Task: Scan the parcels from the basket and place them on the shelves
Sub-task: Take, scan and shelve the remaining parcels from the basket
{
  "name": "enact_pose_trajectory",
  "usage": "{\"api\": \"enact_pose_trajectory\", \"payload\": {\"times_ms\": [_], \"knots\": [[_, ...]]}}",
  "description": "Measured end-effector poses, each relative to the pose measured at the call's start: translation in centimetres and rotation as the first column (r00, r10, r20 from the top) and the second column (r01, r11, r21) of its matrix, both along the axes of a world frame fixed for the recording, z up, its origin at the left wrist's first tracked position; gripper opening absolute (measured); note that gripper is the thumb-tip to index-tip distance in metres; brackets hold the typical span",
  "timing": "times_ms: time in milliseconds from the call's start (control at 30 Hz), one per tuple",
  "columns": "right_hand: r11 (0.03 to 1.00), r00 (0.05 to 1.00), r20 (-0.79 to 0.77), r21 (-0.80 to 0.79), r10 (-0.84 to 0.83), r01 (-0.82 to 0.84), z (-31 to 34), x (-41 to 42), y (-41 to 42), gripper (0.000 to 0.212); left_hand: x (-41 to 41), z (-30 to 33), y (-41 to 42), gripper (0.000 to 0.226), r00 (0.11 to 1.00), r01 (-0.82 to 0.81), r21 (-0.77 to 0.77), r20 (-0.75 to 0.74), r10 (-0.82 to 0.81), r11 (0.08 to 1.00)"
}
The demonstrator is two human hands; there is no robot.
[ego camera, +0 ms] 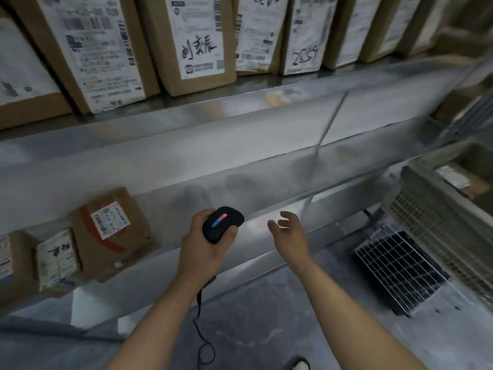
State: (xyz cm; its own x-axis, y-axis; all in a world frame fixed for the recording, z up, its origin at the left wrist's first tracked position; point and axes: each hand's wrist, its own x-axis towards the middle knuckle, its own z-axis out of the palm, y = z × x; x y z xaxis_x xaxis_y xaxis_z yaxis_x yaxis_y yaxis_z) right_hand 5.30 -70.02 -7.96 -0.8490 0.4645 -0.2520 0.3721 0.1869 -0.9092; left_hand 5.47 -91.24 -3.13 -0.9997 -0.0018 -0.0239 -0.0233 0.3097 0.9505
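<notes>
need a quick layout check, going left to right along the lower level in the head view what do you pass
small labelled parcel → brown parcel with red tape → left hand holding the black scanner → open right hand → wire grid on the floor → grey basket

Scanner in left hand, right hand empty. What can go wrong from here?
1. The scanner cord dangles in a loop under the left hand; it might snag on the shelf edge.
2. The empty right hand must reach right to the basket, with the metal grate on the floor between: possible trip hazard.
3. The taped parcel leans; a new parcel could tip it.
</notes>
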Motion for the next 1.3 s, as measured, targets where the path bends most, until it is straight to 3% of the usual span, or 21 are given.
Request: {"api": "enact_pose_trajectory", "payload": {"times_ms": [333, 733, 1000, 1300], "knots": [[0.986, 0.985, -0.05, -0.044, -0.165, 0.163, 1.0, 4.3, 12.2, 0.046, -1.4, 1.0, 13.4, 0.045, 0.966, 0.256, -0.085, -0.013, -0.258, 0.963], [0.96, 0.957, -0.082, -0.071, -0.277, 0.271, 0.9, 7.9, 26.4, 0.043, -1.8, 1.4, 29.1, 0.054, 0.901, 0.426, -0.185, -0.004, -0.434, 0.886], [0.928, 0.925, -0.077, -0.054, -0.373, 0.37, 0.7, 10.1, 33.7, 0.044, -2.3, 1.8, 37.4, 0.06, 0.818, 0.558, -0.208, -0.023, -0.574, 0.803], [0.849, 0.848, -0.044, -0.06, -0.527, 0.525, 0.2, 10.6, 41.2, 0.041, -4.5, 0.3, 47.2, 0.052, 0.689, 0.709, -0.165, -0.046, -0.723, 0.686]]}}
